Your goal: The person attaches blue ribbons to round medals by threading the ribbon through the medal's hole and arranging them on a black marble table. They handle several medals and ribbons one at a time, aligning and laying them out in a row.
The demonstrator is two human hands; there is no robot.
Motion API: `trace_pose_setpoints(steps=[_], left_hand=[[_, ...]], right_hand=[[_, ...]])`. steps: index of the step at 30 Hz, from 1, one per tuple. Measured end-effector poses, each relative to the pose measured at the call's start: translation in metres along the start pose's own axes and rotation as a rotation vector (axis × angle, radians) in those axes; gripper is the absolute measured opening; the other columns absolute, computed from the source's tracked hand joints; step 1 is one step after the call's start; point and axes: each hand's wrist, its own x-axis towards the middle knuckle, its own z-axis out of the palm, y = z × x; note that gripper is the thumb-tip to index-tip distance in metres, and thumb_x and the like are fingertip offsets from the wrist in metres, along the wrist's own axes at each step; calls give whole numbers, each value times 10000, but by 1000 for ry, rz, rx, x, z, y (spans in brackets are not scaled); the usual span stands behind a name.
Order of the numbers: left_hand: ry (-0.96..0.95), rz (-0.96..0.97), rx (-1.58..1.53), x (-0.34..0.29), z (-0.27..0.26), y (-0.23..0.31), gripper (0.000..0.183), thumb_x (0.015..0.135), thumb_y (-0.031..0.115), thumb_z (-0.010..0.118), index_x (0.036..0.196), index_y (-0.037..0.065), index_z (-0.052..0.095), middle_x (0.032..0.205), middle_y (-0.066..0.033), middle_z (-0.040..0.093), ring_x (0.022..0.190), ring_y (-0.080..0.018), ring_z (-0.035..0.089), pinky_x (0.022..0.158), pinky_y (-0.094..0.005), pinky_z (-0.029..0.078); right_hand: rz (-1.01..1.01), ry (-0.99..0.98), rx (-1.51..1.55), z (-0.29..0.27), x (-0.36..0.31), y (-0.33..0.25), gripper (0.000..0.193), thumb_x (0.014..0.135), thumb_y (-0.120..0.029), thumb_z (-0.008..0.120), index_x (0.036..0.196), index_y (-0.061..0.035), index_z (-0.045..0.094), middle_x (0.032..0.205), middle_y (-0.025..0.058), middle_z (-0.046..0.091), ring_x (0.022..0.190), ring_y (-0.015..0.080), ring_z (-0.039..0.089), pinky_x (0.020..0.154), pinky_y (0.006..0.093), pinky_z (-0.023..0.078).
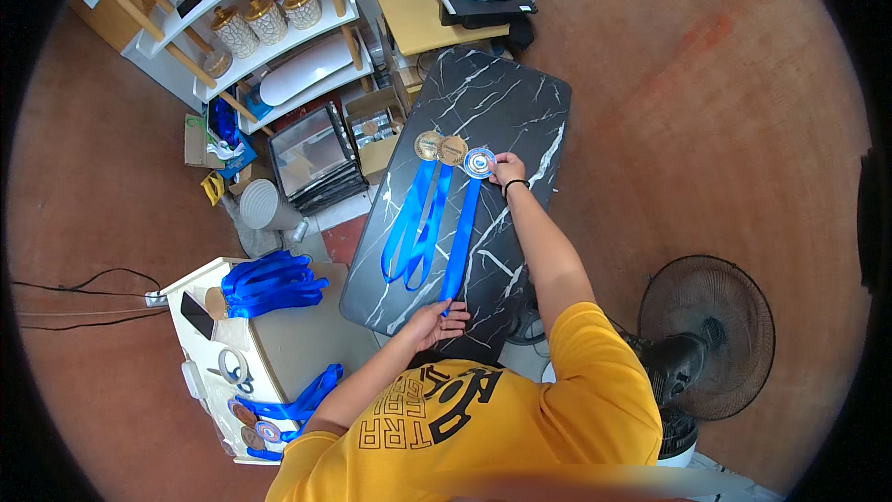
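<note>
A medal with a white and blue face (479,163) lies at the right end of a row on the black marble-patterned table (520,84). My right hand (508,170) grips its right edge, fingers closed on the rim. From it a blue ribbon (462,232) runs straight toward me. Near the table's front edge, my left hand (439,323) pinches the ribbon's near end. Beside it lie two gold-coloured medals, one at the left (427,145) and one in the middle (452,151). Their looped blue ribbons (409,237) spread toward me.
A cream cabinet (279,344) at left holds a bundle of blue ribbons (272,284), a tape roll (233,366), scissors and more medals (268,431). A black fan (706,335) stands at right. Shelves (269,56) with jars and a box (376,135) stand beyond the table's left side.
</note>
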Motion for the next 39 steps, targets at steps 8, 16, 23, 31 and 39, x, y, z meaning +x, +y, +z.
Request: trace_pose_setpoints(steps=[8,16,23,31,39], left_hand=[[155,-88,100,35,-21,3,462,1030,444,436,1219,54,597,1043,-89,692,835,-166,646,791,-341,563],[217,-154,205,43,-22,-1,510,1017,491,445,1212,44,595,1054,-84,685,824,-161,631,788,-335,562],[142,-161,268,47,-5,-9,517,1015,506,438,1198,52,605,1034,-81,683,826,-159,629,791,-335,561],[111,-226,310,72,13,-21,534,997,539,456,1164,58,618,982,-72,688,764,-139,630,747,-324,554],[134,-198,242,75,10,-33,687,917,677,485,1163,49,614,939,-71,691,733,-154,635,708,-322,551]], right_hand=[[-131,71,-233,12,25,8,190,821,-89,763,972,-59,652,700,93,703,531,169,682,471,305,516],[-230,143,-299,3,7,0,206,787,-67,766,980,-43,697,720,86,710,530,173,678,489,300,517],[-168,199,-246,-41,5,9,190,799,-55,755,979,-33,697,730,85,708,526,159,672,481,280,520],[-165,347,-429,-50,24,17,228,737,-156,820,929,-69,731,792,113,728,669,231,710,637,341,554],[-262,510,-706,-48,2,0,329,709,-230,814,978,-91,687,1012,145,684,965,344,649,857,415,514]])
